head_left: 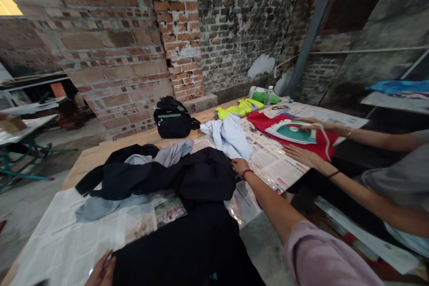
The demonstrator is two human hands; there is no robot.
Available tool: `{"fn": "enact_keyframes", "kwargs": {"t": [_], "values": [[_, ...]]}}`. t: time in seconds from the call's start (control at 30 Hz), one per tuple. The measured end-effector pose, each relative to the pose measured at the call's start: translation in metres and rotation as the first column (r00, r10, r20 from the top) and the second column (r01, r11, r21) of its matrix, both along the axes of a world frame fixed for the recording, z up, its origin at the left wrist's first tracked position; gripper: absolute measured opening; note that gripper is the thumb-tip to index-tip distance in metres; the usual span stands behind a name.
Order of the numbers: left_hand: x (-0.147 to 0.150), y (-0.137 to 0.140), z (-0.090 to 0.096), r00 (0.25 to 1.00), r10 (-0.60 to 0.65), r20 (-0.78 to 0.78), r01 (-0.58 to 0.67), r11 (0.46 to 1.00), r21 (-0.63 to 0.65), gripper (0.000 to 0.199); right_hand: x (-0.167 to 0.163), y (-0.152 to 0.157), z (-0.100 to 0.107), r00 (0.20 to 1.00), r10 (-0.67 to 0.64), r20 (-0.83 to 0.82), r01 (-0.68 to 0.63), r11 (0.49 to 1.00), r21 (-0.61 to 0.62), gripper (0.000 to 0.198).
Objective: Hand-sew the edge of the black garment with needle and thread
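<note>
At the lower left, my left hand (102, 271) pinches the edge of a black garment (181, 246) that spreads across the near side of the table and hangs over its front. My right hand (239, 167), with a red bead bracelet at the wrist, is closed at the right edge of a bunched dark navy garment (204, 174). Its fingertips are partly hidden. Whether the two dark pieces are one garment I cannot tell. Grey cloth (167, 154) lies among the folds, and a pale blue garment (229, 136) is crumpled just beyond my right hand.
To the right, a co-worker's hand holds a green and white iron (291, 132) on red cloth (264, 120); their other hand lies flat on newspaper (268, 161). Farther back are a black bag (172, 118), a yellow high-visibility garment (239, 108) and a clear bottle (269, 95).
</note>
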State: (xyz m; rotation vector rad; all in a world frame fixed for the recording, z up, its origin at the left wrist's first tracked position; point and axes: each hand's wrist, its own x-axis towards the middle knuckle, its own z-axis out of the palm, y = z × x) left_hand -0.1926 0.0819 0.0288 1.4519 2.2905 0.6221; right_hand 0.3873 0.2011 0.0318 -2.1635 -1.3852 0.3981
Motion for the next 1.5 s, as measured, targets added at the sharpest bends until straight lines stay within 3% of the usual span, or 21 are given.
{"fn": "enact_keyframes", "kwargs": {"t": [0.17,0.4,0.57,0.73,0.9,1.0,1.07,1.13,1.2,1.23,1.3,1.33,1.4,1.5], "values": [[0.006,-0.005,0.009,1.000,0.008,0.017,-0.008,1.000,0.006,0.050,-0.004,-0.001,-0.004,0.999,0.026,0.033,-0.027,0.999,0.025,0.020],[0.005,-0.005,0.004,0.996,0.002,0.091,-0.008,0.998,0.061,0.051,-0.010,-0.007,-0.008,0.997,0.078,-0.018,-0.075,0.988,0.136,0.022],[0.006,-0.005,0.003,0.996,0.001,0.086,-0.007,0.998,0.067,0.050,-0.006,-0.006,-0.008,0.976,-0.041,-0.213,0.076,0.984,0.161,0.015],[0.003,-0.004,0.001,0.997,-0.002,0.082,-0.005,0.997,0.080,0.049,-0.002,-0.019,0.003,0.860,-0.121,-0.495,0.250,0.947,0.201,0.023],[0.004,-0.008,0.003,0.995,0.006,0.103,-0.016,0.995,0.099,0.049,-0.016,-0.075,0.028,0.705,-0.006,-0.709,0.309,0.902,0.300,0.032],[0.005,-0.010,0.008,0.986,0.003,0.165,-0.025,0.991,0.132,0.050,-0.046,-0.132,0.051,0.413,0.243,-0.878,0.273,0.886,0.374,0.031],[0.006,-0.011,0.015,0.979,-0.036,0.200,0.003,0.987,0.160,0.052,-0.074,-0.172,0.067,0.306,0.337,-0.890,0.199,0.892,0.406,0.027],[0.008,-0.016,0.027,0.973,-0.130,0.193,0.092,0.977,0.191,0.051,-0.105,-0.209,0.080,0.263,0.389,-0.883,0.111,0.897,0.428,0.022],[0.015,-0.028,0.044,0.985,-0.141,0.103,0.111,0.961,0.254,0.042,-0.137,-0.239,0.088,0.251,0.413,-0.875,0.035,0.900,0.435,0.019],[0.021,-0.039,0.054,0.994,-0.096,0.051,0.072,0.935,0.349,0.039,-0.152,-0.250,0.089,0.252,0.417,-0.873,0.005,0.902,0.432,0.018],[0.040,-0.069,0.074,0.989,-0.142,0.046,0.104,0.876,0.472,0.035,-0.183,-0.268,0.087,0.252,0.416,-0.874,-0.054,0.907,0.417,0.018],[0.052,-0.088,0.083,0.964,-0.247,0.100,0.173,0.866,0.470,0.037,-0.198,-0.274,0.084,0.250,0.416,-0.875,-0.086,0.909,0.408,0.018],[0.081,-0.127,0.094,0.851,-0.381,0.362,0.223,0.885,0.409,0.036,-0.227,-0.283,0.077,0.236,0.424,-0.874,-0.161,0.904,0.395,0.017],[0.121,-0.178,0.091,0.587,-0.388,0.711,0.308,0.919,0.248,0.038,-0.262,-0.293,0.065,0.228,0.446,-0.865,-0.281,0.881,0.380,0.017]]}}
